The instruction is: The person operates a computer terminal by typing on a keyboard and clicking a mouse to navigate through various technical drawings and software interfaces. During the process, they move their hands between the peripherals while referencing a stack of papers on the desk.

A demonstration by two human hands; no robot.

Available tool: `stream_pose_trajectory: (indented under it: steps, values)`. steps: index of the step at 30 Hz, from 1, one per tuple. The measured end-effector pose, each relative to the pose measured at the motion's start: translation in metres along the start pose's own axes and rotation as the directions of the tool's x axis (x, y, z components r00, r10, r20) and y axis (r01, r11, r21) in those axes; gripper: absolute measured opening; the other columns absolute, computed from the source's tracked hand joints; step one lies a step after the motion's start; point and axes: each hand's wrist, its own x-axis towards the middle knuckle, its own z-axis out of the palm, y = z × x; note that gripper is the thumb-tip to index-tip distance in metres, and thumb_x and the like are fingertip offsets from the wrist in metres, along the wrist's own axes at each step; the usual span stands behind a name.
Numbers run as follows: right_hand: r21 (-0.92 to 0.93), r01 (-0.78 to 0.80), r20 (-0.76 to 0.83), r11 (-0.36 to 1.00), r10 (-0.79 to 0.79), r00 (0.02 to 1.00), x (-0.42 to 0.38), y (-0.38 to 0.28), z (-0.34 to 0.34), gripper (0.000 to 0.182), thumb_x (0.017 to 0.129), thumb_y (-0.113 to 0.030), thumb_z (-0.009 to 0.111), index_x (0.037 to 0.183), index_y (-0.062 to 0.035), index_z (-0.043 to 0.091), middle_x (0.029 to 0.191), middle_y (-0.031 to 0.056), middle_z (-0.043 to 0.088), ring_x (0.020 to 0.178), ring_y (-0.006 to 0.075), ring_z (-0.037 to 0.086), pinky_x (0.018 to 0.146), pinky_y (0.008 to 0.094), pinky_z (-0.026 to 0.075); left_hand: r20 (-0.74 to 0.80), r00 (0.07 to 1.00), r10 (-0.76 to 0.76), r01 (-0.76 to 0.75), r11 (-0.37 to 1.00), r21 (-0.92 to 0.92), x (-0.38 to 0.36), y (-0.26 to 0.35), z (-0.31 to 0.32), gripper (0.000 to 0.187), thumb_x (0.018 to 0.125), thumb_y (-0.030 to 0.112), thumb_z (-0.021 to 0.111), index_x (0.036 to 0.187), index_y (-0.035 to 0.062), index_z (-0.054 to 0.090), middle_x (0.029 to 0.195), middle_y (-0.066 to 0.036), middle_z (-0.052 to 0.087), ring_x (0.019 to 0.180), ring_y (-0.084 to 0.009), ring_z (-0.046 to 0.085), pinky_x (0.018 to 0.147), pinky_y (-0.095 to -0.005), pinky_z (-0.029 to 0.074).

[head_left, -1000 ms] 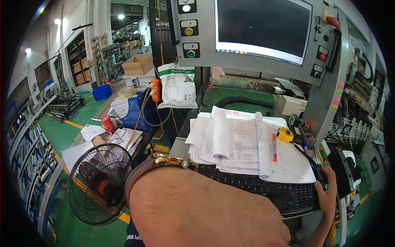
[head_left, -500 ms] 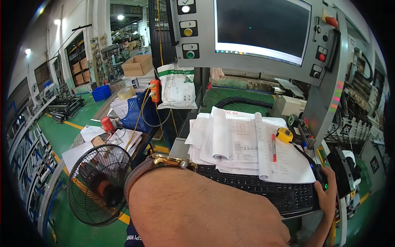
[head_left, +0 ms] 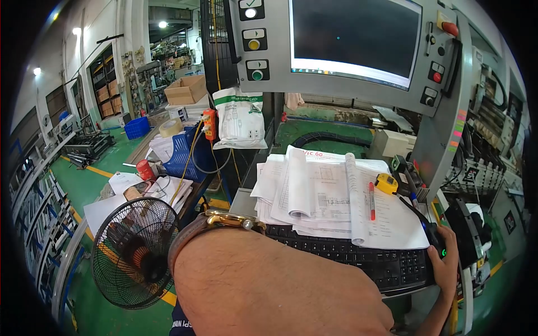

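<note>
My right hand (head_left: 445,259) rests at the right end of the desk, its fingers wrapped round a dark computer mouse (head_left: 434,236) with a small green light. A black keyboard (head_left: 400,269) lies just left of it, partly covered by papers. My left forearm (head_left: 269,280) fills the lower middle, bent across in front of the keyboard, with a gold watch (head_left: 235,220) on a brown strap at the wrist. The left hand itself is not visible. Stacked printed sheets (head_left: 330,190) with curled pages lie behind the keyboard, with a red pen (head_left: 372,201) and a yellow tape measure (head_left: 386,183) on them.
Above the desk hangs a control panel with a mostly dark screen (head_left: 356,42) and buttons. A black fan (head_left: 134,252) stands at the left, before a side table with papers and a blue tray (head_left: 185,157). A white plastic bag (head_left: 241,120) hangs beside the panel.
The view has shifted very slightly. My right hand stays on the mouse and my left forearm holds its place; nothing else has visibly moved.
</note>
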Motion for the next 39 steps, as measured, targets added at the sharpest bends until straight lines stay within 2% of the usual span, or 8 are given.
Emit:
stream_pose_trajectory:
  steps: [10, 15, 19, 22, 25, 30, 34, 39]
  values:
    - [0.003, -0.004, 0.004, 1.0, 0.004, 1.0, 0.0, -0.002, -0.001, 0.06, 0.097, -0.013, 0.078, 0.154, 0.0012, 0.062, 0.161, 0.0218, 0.06, 0.154, 0.0396, 0.054, 0.131, 0.048, 0.039, -0.038, 0.999, -0.005, 0.003, 0.999, -0.035, -0.001, -0.002, 0.004, 0.06, 0.084, 0.046, 0.088, 0.113, -0.0035, 0.071, 0.094, -0.013, 0.075, 0.094, -0.0336, 0.077, 0.08, -0.0425, 0.062]
    - [-0.002, 0.003, -0.004, 1.0, -0.003, 1.0, 0.001, 0.001, 0.0, 0.061, 0.098, -0.016, 0.078, 0.154, 0.0018, 0.062, 0.161, 0.0222, 0.06, 0.154, 0.0395, 0.055, 0.131, 0.0482, 0.039, 0.066, 0.997, -0.04, 0.04, 0.999, -0.009, 0.004, 0.002, -0.006, 0.06, 0.085, 0.046, 0.088, 0.114, -0.004, 0.072, 0.093, -0.014, 0.075, 0.094, -0.0337, 0.077, 0.079, -0.0429, 0.062]
    - [0.001, 0.008, -0.006, 1.0, -0.008, 1.0, 0.0, 0.001, 0.0, 0.061, 0.099, -0.016, 0.078, 0.154, 0.0023, 0.062, 0.161, 0.0224, 0.06, 0.154, 0.0395, 0.055, 0.131, 0.0481, 0.039, -0.035, 0.999, 0.001, -0.001, 1.0, -0.012, -0.001, -0.001, 0.004, 0.062, 0.085, 0.047, 0.088, 0.115, -0.0043, 0.072, 0.093, -0.013, 0.075, 0.093, -0.0339, 0.077, 0.079, -0.0433, 0.061]
    - [0.005, 0.019, -0.005, 1.0, -0.019, 1.0, 0.0, 0.002, 0.0, 0.061, 0.098, -0.014, 0.078, 0.154, 0.0025, 0.062, 0.161, 0.0225, 0.06, 0.154, 0.0395, 0.055, 0.131, 0.0479, 0.039, 0.03, 0.999, -0.015, 0.015, 1.0, 0.011, 0.001, 0.0, -0.004, 0.064, 0.085, 0.048, 0.088, 0.117, -0.0048, 0.072, 0.094, -0.013, 0.075, 0.092, -0.0338, 0.077, 0.079, -0.0431, 0.061]
    - [0.013, 0.005, -0.007, 1.0, -0.005, 1.0, 0.0, -0.004, 0.0, 0.06, 0.096, -0.011, 0.077, 0.152, 0.0021, 0.063, 0.16, 0.0221, 0.06, 0.153, 0.0396, 0.056, 0.13, 0.0471, 0.039, 0.012, 1.0, -0.002, 0.001, 1.0, 0.031, -0.001, 0.0, -0.005, 0.07, 0.086, 0.051, 0.087, 0.123, -0.006, 0.073, 0.1, -0.015, 0.076, 0.093, -0.0336, 0.077, 0.079, -0.0427, 0.062]
    - [-0.05, -0.013, -0.038, 0.999, 0.011, 0.999, -0.001, -0.009, -0.001, 0.055, 0.095, -0.009, 0.075, 0.148, 0.0004, 0.064, 0.158, 0.0215, 0.061, 0.148, 0.0399, 0.059, 0.128, 0.0459, 0.042, -0.256, 0.951, 0.171, -0.153, 0.984, 0.089, -0.01, -0.028, 0.027, 0.082, 0.092, 0.059, 0.083, 0.137, -0.008, 0.072, 0.113, -0.019, 0.078, 0.098, -0.0346, 0.078, 0.082, -0.0431, 0.063]
    - [-0.069, -0.012, -0.048, 0.998, 0.008, 0.999, 0.0, -0.009, -0.001, 0.052, 0.098, -0.013, 0.075, 0.148, -0.0003, 0.064, 0.159, 0.0217, 0.061, 0.146, 0.0411, 0.061, 0.125, 0.046, 0.045, -0.206, 0.957, 0.205, -0.168, 0.969, 0.183, -0.013, -0.035, 0.026, 0.088, 0.095, 0.065, 0.08, 0.142, -0.0088, 0.071, 0.12, -0.023, 0.078, 0.103, -0.0376, 0.078, 0.085, -0.0448, 0.064]
    - [-0.06, -0.022, -0.046, 0.998, 0.02, 0.999, 0.0, -0.01, -0.001, 0.052, 0.1, -0.015, 0.076, 0.149, -0.0003, 0.065, 0.16, 0.0211, 0.061, 0.147, 0.0413, 0.062, 0.124, 0.0466, 0.046, -0.144, 0.975, 0.167, -0.147, 0.979, 0.145, -0.009, -0.029, 0.011, 0.094, 0.094, 0.068, 0.08, 0.146, -0.0097, 0.07, 0.126, -0.025, 0.077, 0.11, -0.0406, 0.078, 0.09, -0.0472, 0.064]
